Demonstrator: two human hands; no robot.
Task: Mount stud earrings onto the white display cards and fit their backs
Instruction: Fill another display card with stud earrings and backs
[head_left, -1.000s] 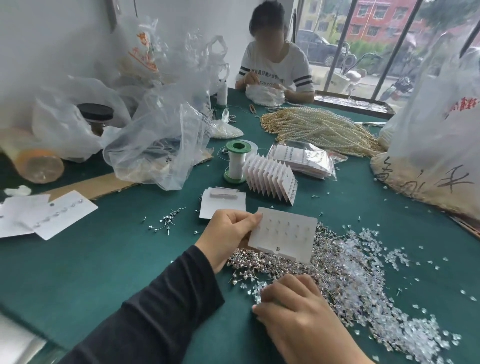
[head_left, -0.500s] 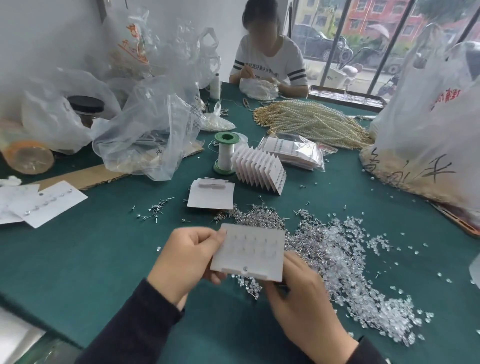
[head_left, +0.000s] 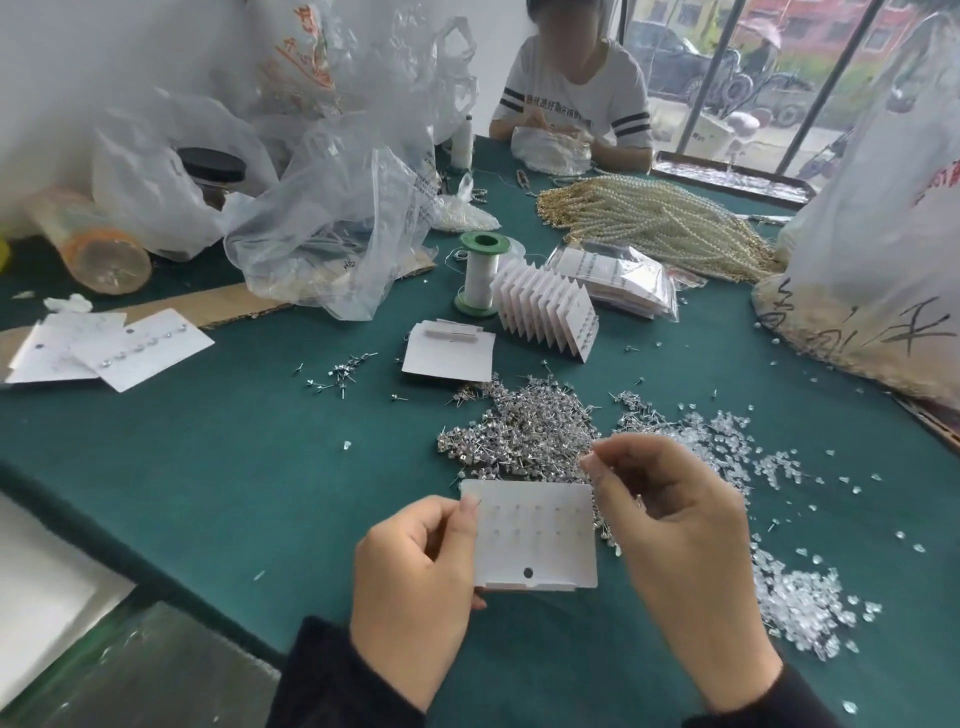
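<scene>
Card (head_left: 535, 535) – white, blank-looking, rows of small holes and one round hanging hole near its lower edge. It is held flat above the green table (head_left: 208, 493), its left edge gripped by the left hand (head_left: 415, 587): thumb on top at the upper left corner, curled fingers underneath.

Right hand (head_left: 675, 540) – just right of the card, raised over its upper right corner. Fingers curled, thumb and forefinger tips (head_left: 597, 467) pinched together, apparently on a single stud, though it is too small to make out for sure. The pinch does not touch the card.

Pile of studs (head_left: 519, 431) – silver, loose on the cloth just beyond the card.

Pile of backs (head_left: 795, 618) – clear plastic, spread to the right of the card, partly behind the right hand.

Fan of cards (head_left: 545, 306) – folded white cards standing on edge, well beyond the card.

Spool (head_left: 480, 280) – white thread with green ends, upright, just left of that fan.

Filled card (head_left: 145, 348) – a row of studs mounted, far left of the card.

Pearl strands (head_left: 660, 218) – heaped far beyond the card, before a second person (head_left: 576, 98).
</scene>
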